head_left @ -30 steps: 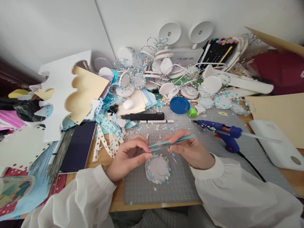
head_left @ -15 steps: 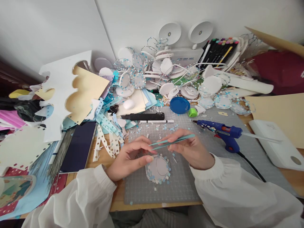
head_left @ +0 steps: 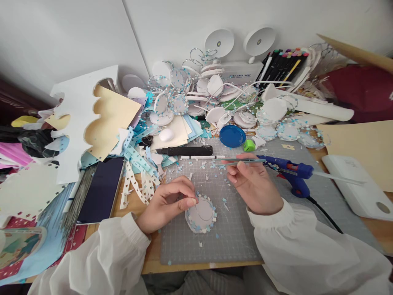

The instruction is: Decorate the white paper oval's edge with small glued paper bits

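Observation:
A small white paper disc (head_left: 202,213) edged with tiny blue and white stars lies on the grey cutting mat (head_left: 233,241). My left hand (head_left: 167,203) pinches the disc's upper left edge between thumb and forefinger. My right hand (head_left: 253,182) is raised to the right of the disc and holds teal tweezers (head_left: 242,162), whose tips point left over loose star bits (head_left: 215,166) scattered on the mat.
A blue glue gun (head_left: 287,172) lies right of my right hand, its cable trailing toward me. A black knife (head_left: 184,150), a white pen (head_left: 202,157), a blue lid (head_left: 232,136) and a dark tablet (head_left: 101,188) surround the mat. Finished discs and paper scraps pile behind.
My right hand lifted the tweezers away from the disc, up and to the right toward the loose stars. My left hand stayed on the disc, which shifted slightly left.

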Available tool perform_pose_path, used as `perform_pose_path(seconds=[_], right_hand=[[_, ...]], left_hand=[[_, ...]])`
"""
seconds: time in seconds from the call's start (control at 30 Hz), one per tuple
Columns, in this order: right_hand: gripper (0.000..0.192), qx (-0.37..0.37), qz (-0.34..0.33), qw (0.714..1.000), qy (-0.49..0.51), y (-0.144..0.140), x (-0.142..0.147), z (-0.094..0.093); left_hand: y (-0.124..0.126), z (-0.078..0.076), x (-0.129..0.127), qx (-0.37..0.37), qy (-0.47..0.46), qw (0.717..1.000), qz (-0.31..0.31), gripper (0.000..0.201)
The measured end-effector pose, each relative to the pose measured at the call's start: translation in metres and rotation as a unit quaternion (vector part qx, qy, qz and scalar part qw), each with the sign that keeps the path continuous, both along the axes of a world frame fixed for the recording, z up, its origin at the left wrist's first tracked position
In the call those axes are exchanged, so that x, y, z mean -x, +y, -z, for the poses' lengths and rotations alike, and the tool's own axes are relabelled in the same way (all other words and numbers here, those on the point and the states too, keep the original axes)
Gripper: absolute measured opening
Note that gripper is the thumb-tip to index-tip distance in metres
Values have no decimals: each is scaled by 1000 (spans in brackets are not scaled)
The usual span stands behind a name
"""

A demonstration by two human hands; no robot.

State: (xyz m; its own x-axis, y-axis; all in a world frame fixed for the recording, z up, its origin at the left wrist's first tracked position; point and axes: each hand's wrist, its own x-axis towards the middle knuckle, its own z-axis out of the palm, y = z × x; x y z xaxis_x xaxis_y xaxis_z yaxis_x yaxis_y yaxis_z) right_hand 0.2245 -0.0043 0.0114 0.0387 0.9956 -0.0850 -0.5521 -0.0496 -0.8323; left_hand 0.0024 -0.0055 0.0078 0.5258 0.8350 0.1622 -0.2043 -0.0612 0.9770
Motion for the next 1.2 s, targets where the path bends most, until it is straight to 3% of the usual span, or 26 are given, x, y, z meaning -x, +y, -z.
perform_pose_path(seconds=[0.43, 0.8, 0.97, 1.2], right_hand=[[13, -11, 27, 999, 22, 11, -11, 10], [9, -80, -162, 982, -54, -8, 5, -1], [9, -103, -178, 975, -83, -9, 5, 3], [13, -160, -169, 963, -133, -13, 5, -1]], left_hand=[[-2, -1, 3, -16, 35, 999, 37, 10], [0, 0, 2, 3, 29, 999, 13, 17], [-1, 6, 1, 13, -4, 1000, -19, 15], [-2, 3, 0, 23, 2, 999, -46, 6]])
